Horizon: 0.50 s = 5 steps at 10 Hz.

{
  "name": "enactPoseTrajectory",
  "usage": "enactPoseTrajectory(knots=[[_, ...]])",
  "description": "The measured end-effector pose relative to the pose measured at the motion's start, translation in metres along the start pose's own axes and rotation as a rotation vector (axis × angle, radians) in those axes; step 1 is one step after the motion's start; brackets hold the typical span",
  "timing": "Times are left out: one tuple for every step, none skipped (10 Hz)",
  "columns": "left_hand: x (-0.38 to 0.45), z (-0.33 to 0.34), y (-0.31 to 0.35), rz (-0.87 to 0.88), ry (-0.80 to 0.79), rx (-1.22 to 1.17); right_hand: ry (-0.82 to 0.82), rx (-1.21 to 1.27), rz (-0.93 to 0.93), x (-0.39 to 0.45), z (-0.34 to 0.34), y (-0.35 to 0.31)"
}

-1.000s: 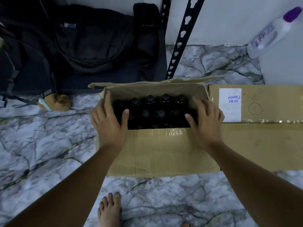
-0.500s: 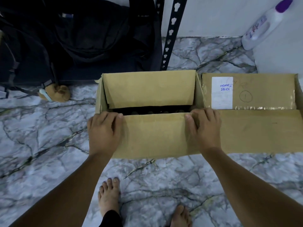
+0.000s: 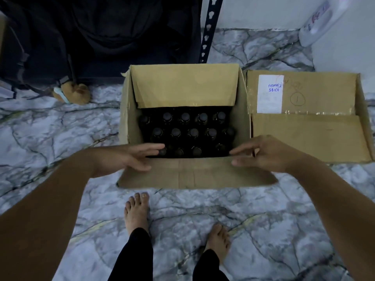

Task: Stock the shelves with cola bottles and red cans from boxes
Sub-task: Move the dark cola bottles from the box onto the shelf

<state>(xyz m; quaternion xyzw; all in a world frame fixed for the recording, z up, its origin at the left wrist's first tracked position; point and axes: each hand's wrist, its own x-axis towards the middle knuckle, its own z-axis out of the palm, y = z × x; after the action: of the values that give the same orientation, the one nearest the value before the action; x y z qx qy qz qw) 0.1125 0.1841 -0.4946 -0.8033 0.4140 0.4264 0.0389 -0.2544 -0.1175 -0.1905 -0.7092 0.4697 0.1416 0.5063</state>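
Feet come first, at the bottom centre of the frame: your two bare feet stand on the grey veined marble floor, just in front of the open brown cardboard box. If a bottle slips while you lift it, it will probably fall here, on hard stone and near your toes.

Above them, your left hand and your right hand reach in from both sides over the folded-down near flap. Both have the fingers stretched out and relaxed, and they hold nothing. The left fingertips are at the cap of a bottle in the nearest row; I cannot tell if they touch it. The right hand is blurred.

The dark cola bottles with black caps stand packed closely in rows inside the box, in the centre of the frame. I think the tight packing is the main risk: little room for fingers between the necks, so a pull on one cap only may give a weak hold. The far flap leans over the back row and could catch a bottle that comes up.

To the right, a second, closed brown cardboard box with a white label touches the first. No red cans show. At the upper centre stands the black perforated metal shelf post.
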Motion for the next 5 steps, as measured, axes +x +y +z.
enactPoseTrajectory(knots=[[0.023, 0.024, -0.027, 0.112, 0.029, 0.181, 0.126, -0.216, -0.081, 0.004, 0.037, 0.025], [-0.008, -0.141, 0.109, 0.351, 0.085, 0.239, 0.419, -0.324, -0.262, 0.019, 0.062, 0.053], [-0.060, -0.209, 0.186, 0.482, 0.147, 0.306, 0.593, -0.395, -0.323, 0.032, 0.068, 0.064], [-0.063, -0.214, 0.180, 0.636, 0.301, 0.260, 0.697, -0.382, -0.257, 0.038, 0.059, 0.064], [-0.035, -0.222, 0.184, 0.414, 0.463, 0.189, 0.821, -0.345, -0.049, 0.047, 0.041, 0.046]])
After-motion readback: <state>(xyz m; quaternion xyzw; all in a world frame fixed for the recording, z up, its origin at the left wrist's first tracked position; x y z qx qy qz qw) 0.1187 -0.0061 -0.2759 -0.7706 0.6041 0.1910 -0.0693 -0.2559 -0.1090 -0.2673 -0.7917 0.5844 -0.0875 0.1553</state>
